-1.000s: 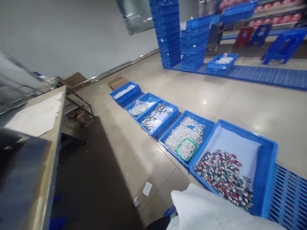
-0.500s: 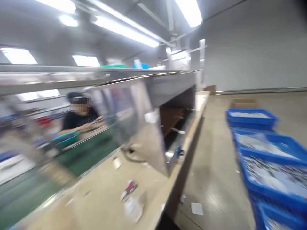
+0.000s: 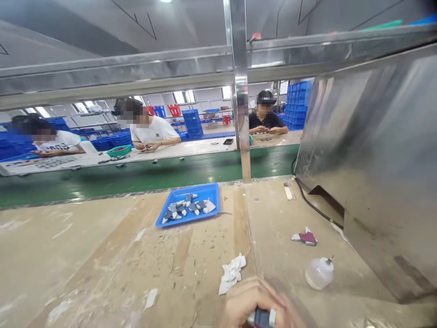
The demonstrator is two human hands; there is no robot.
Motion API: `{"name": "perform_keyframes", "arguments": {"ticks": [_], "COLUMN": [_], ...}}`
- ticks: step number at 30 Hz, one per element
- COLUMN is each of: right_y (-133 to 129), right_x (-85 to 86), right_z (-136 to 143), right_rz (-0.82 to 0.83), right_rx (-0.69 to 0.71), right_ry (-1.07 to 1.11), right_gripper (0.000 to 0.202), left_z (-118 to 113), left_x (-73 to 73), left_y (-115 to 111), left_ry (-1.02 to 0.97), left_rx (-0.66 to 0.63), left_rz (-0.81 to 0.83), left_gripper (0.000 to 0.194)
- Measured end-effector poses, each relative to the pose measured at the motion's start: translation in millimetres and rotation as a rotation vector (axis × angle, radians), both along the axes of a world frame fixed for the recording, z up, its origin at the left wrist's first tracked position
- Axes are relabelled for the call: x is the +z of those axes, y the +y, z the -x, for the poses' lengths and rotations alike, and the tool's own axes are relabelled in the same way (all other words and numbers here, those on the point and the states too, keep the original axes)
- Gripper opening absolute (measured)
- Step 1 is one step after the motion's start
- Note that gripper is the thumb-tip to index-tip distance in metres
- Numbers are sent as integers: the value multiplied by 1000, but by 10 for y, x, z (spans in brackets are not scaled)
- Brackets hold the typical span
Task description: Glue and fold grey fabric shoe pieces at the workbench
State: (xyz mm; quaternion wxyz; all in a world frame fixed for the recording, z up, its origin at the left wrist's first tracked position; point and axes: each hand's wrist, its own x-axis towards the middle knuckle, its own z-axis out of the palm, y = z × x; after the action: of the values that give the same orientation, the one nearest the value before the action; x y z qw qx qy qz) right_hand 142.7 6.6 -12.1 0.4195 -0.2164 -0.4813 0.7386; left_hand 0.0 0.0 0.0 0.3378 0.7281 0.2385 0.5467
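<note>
Hand (image 3: 261, 307) cut off by bottom edge, which hand unclear; small dark object (image 3: 262, 317) in its grip unidentifiable.

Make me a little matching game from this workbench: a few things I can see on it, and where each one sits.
Things:
1. blue tray
2. crumpled white tissue
3. small round bottle
4. red and grey piece

Places:
A. right, close to the metal housing
B. just ahead of the hand
C. far edge, beside the green belt
D. between the bottle and the black cable

Pairs: 1-C, 2-B, 3-A, 4-D
</note>
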Motion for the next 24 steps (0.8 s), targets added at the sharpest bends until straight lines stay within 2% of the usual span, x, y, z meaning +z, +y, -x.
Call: {"name": "perform_keyframes", "arguments": {"ticks": [1,4,6,8,12,18,24], "right_y": [1,-68,-116,-137,-148,-177,-199], "right_x": [-60,-219,-263,-250,-171,-144,-158], "right_z": [18,80,115,136,133,78,-18], "right_rz": [31,189,295,333,282,231,87], "right_rx": [-20,-87,-122,-155,-172,-145,-195], "right_ry": [10,98,202,279,283,296,53], "right_gripper": [49,65,67,64,57,52,61], "left_z": [-37,-140,-171,-170,-129,-152,-211], "left_x": [55,210,255,251,224,259,300], "left_y": [1,7,30,54,70,83,111], "left_ry": [5,183,235,212,151,72,10], "left_rx": [17,107,91,44,-15,-74,-158], "left_rz": [4,212,312,357,374,321,233], "left_gripper": [41,45,42,41,41,40,33]}}
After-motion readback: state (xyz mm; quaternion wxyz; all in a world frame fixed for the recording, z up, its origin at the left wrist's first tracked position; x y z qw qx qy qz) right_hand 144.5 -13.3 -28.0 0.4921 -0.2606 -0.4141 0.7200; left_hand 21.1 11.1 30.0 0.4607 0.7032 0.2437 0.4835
